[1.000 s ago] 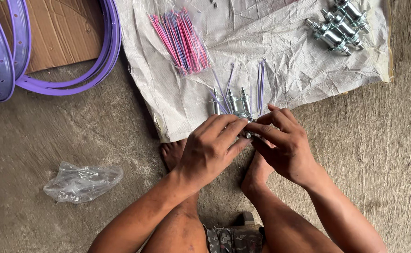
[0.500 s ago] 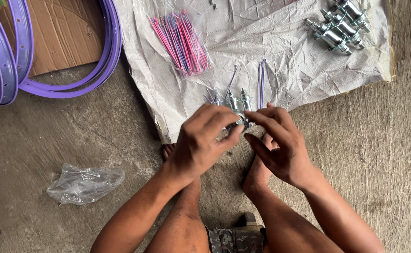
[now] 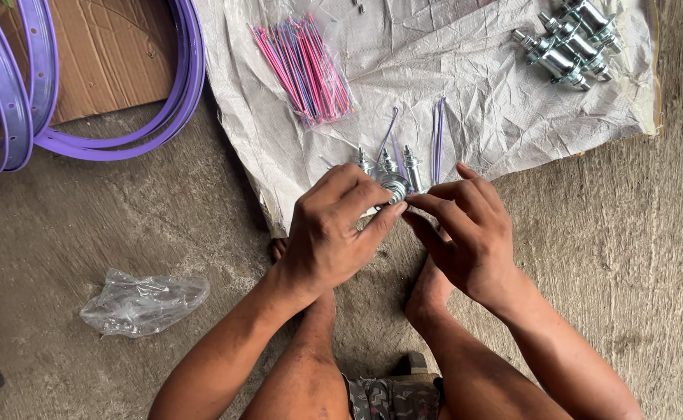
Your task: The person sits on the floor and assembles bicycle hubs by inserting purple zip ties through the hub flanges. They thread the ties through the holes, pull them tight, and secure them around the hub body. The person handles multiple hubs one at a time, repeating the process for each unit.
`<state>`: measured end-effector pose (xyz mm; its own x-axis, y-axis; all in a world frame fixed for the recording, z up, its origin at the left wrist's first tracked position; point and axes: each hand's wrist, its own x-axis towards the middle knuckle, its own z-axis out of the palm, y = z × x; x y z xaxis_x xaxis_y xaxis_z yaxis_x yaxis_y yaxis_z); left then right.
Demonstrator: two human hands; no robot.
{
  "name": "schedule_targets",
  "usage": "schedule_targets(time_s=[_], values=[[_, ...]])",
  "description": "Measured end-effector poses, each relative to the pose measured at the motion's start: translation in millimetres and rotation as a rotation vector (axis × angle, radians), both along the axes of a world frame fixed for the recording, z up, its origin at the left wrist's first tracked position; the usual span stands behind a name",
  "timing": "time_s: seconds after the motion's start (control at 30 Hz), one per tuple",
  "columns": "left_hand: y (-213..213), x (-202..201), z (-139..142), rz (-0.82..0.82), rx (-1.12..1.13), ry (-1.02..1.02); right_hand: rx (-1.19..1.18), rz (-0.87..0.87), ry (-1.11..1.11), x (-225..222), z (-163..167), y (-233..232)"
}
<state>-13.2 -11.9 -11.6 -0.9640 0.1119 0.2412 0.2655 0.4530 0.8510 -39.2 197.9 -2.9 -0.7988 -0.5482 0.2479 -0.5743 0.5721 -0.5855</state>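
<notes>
Looking down from the head camera, the view showed the left hand (image 3: 327, 237) and right hand (image 3: 466, 233) meeting over the near edge of a crinkled white sheet (image 3: 466, 93) spread on the concrete floor (image 3: 124, 233). A second earlier both hands had been bunched tightly together over the part; half a second earlier they had drawn a little apart, and now the left fingers (image 3: 380, 222) were pinching a small silver hub (image 3: 394, 185) while the right fingers (image 3: 435, 204) pressed together at its side, tips touching it, which I judged to be a shift from gripping to finer fitting work on that hub. Just beyond it stood a few more metal pieces (image 3: 411, 167) and two loose purple spokes (image 3: 437, 136). Farther up the sheet lay a bag of pink and purple spokes (image 3: 306, 66), and at the far right corner a cluster of silver hubs (image 3: 571, 39). Purple wheel rims (image 3: 108, 132) rested on cardboard (image 3: 100, 62) at the upper left, and a crumpled clear plastic bag (image 3: 143, 302) lay on the floor. No walls were visible, only rough grey concrete.
</notes>
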Motion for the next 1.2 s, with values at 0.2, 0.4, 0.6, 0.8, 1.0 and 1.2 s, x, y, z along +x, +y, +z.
schedule_targets(time_s=[0.2, 0.4, 0.6, 0.8, 1.0, 1.2], values=[[-4, -1, 6, 0.017, 0.049, -0.088, -0.074, 0.006, -0.038, 2, 0, -1], [-6, -2, 10, 0.018, 0.043, -0.096, -0.086, 0.01, -0.119, 0, 3, -2], [-11, -9, 5, -0.058, 0.057, -0.13, -0.051, 0.045, -0.183, -9, 10, -2], [-14, -14, 8, -0.058, 0.029, -0.201, -0.002, 0.024, -0.258, -8, 15, -5], [-13, -15, 14, -0.039, 0.057, -0.216, -0.032, 0.04, -0.127, -4, 16, -7], [-10, -12, 14, -0.012, 0.041, -0.193, 0.085, 0.108, 0.078, 1, 8, -13]])
